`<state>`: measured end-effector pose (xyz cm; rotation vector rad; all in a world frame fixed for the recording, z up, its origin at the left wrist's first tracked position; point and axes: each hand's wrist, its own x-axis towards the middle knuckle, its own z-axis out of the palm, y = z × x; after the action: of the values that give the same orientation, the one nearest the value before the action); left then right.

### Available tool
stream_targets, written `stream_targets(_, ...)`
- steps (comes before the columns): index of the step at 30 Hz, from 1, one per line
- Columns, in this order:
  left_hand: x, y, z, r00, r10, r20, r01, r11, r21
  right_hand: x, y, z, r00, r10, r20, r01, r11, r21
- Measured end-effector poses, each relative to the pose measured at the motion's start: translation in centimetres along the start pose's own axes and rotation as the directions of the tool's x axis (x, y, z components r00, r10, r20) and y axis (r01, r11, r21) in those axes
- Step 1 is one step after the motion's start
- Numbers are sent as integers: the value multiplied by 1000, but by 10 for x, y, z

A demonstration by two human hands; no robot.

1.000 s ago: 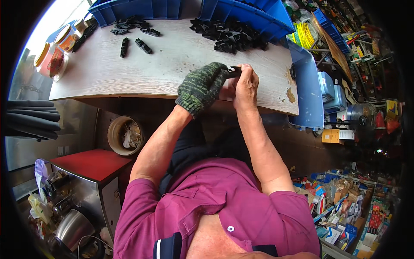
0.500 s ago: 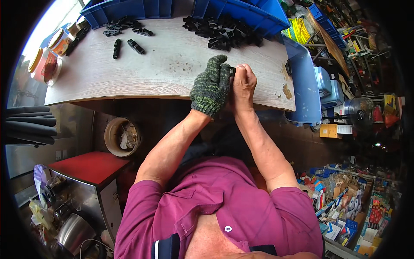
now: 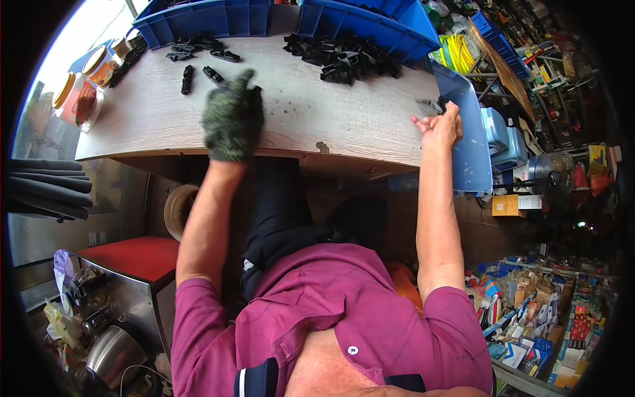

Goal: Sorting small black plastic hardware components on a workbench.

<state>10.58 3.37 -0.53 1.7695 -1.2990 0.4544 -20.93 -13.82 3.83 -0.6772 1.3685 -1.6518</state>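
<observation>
My left hand [image 3: 233,120], in a dark green knitted glove, is over the left part of the table. Motion smears its fingers, so I cannot tell whether they hold anything. Just beyond it lies a small black plastic part [image 3: 212,75], partly covered by the glove, with another black part [image 3: 187,79] to its left. At the table's right edge is my bare right hand [image 3: 440,128], fingers apart. Close to its fingertips is a small blurred dark piece [image 3: 431,106], apparently loose. A light blue bin [image 3: 473,142] stands right beside this hand.
Two blue crates [image 3: 205,21] [image 3: 370,30] line the table's far side. A heap of black parts [image 3: 347,56] lies before the right crate, a smaller group [image 3: 192,46] before the left. Jars [image 3: 73,99] stand at the table's left end. Below is a round bin [image 3: 177,212].
My hands were together at the table's front edge around a small dark piece. They have parted: the left moved left toward the loose parts, the right moved right to the light blue bin.
</observation>
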Motion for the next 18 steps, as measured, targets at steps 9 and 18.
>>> stream_targets(9,26,-55,-6,963,23,268,-116,933,340,-33,49,25,879,131,458,-23,972,-234)
stream_targets(18,6,-31,-10,955,99,281,-151,974,169,-60,57,71,755,184,629,208,843,-497)
